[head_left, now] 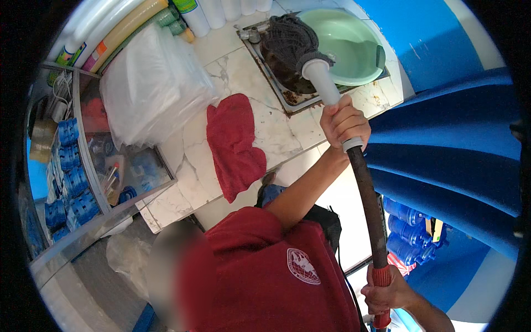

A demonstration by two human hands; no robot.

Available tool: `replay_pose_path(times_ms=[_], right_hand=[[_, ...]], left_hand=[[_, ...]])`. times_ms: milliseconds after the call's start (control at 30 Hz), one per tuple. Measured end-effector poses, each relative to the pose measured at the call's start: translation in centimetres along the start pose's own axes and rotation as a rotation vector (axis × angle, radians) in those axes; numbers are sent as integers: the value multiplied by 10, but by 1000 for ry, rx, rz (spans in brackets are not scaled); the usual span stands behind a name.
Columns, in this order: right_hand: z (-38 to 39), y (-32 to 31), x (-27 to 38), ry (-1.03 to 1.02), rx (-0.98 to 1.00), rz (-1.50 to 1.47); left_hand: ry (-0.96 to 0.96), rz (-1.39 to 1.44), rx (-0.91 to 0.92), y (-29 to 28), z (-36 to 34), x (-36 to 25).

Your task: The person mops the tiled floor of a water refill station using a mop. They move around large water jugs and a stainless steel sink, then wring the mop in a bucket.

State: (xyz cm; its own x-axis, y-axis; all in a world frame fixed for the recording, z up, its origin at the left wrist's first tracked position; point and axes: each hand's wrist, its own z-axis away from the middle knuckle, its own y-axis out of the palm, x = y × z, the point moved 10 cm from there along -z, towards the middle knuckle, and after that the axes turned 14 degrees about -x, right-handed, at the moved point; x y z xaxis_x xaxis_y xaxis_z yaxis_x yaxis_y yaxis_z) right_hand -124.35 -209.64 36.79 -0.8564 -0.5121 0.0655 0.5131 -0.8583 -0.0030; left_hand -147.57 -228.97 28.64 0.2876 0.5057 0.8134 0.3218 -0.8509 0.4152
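Note:
A mop with a dark grey string head [290, 41] runs from the sink toward me, its handle slanting down across the right side. My left hand [345, 126] is closed round the handle at the lower end of the white plastic socket [321, 80]. Lower down, my right hand [387, 290] grips the red sleeve [381, 276] on the brown pole [365, 193]. The strings hang over the rusty metal sink [287, 102] and lie against the rim of a light green basin [362, 80]. Part of the sink is hidden beneath the basin and the mop.
On the marble-patterned counter [287, 133] lie a red cloth [235, 144] and a stack of clear plastic bags [152, 88]. A faucet [250, 35] stands by the sink. A glass-fronted cabinet [119, 182] is at left, a blue curtain [442, 155] at right, with blue water jugs [406, 232] below.

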Motion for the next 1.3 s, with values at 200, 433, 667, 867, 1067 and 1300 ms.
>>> replay_pose_path(times_ms=[200, 433, 667, 867, 1067, 1300], right_hand=[[5, -30, 15, -15, -53, -34], [13, -65, 17, -228, -314, 175], [40, -65, 54, -817, -748, 853], [31, -71, 25, -632, -776, 875], [-8, -37, -23, -367, -370, 477], [-19, -6, -8, -631, -277, 375]], left_hand=[[-17, -104, -4, -9, 1, -7], [122, -1567, -908, -34, 30, -67], [204, -1196, -977, 25, 5, -60], [359, -964, -995, -3, 5, -43], [50, -526, -563, 5, 0, -19], [-114, -144, -71, 32, -20, -1]])
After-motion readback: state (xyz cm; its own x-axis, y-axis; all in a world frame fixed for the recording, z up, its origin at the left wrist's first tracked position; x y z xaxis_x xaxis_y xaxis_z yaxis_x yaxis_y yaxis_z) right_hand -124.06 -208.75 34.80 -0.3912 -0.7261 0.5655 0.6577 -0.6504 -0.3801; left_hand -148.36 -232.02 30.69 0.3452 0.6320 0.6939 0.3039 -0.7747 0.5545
